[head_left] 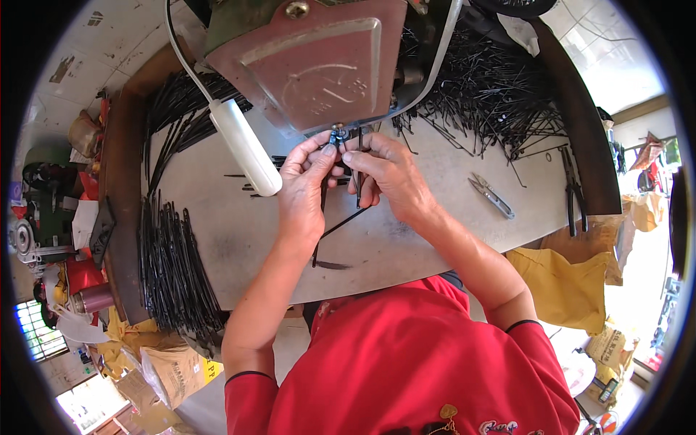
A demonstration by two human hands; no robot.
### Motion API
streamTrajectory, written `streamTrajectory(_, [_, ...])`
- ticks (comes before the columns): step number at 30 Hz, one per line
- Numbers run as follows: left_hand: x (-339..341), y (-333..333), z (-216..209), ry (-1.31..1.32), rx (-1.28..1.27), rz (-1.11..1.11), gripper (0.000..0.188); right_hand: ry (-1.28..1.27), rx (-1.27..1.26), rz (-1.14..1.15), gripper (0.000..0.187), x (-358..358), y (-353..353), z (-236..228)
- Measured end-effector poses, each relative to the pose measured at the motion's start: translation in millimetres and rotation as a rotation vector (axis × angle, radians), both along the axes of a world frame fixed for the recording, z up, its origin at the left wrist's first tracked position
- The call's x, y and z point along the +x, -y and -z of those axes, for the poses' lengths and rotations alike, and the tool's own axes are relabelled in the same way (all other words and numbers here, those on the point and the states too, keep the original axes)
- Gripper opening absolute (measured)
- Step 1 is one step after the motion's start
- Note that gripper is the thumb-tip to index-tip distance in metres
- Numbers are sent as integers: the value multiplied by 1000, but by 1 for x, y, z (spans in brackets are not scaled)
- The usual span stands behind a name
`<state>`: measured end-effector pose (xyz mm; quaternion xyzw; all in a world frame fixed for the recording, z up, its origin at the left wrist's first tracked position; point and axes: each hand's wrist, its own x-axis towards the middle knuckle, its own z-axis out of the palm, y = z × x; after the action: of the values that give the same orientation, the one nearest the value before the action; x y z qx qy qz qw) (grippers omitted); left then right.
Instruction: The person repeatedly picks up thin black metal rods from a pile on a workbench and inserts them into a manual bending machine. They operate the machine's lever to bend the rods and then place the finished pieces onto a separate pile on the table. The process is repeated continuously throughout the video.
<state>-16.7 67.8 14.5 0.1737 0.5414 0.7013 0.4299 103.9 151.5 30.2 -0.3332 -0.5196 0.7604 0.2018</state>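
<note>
Both hands meet just below the reddish-brown front cover of a machine (304, 65). My left hand (304, 177) is closed, with thumb and fingertips pinching a thin black strip (317, 250) that hangs below it toward me. My right hand (391, 174) is closed too, its thumb and forefinger pinched around another thin black strip (358, 190) that points down. Between the fingertips, small shiny metal parts (338, 135) sit at the machine's lower edge; fingers partly cover them. One more black strip (344, 222) slants out below the hands.
A white tube lamp (246, 148) hangs left of my hands. Bundled black strips (174, 261) line the table's left side; a tangled heap (493, 87) lies at the far right. Small thread snips (491, 196) and black-handled pliers (573, 192) rest on the right of the metal tabletop (246, 250).
</note>
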Motion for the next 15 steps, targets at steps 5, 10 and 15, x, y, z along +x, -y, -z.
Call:
streamTrajectory(5, [5,-1,-5,4,12,2,26,10,86,49,22,2,4,-7])
streamTrajectory(10, [5,-2,-5,29,8,1,25,14,100,66,21,3,6,-9])
streamTrajectory(15, [8,-3,-9,30,11,2,25,16,108,75,24,4,6,-8])
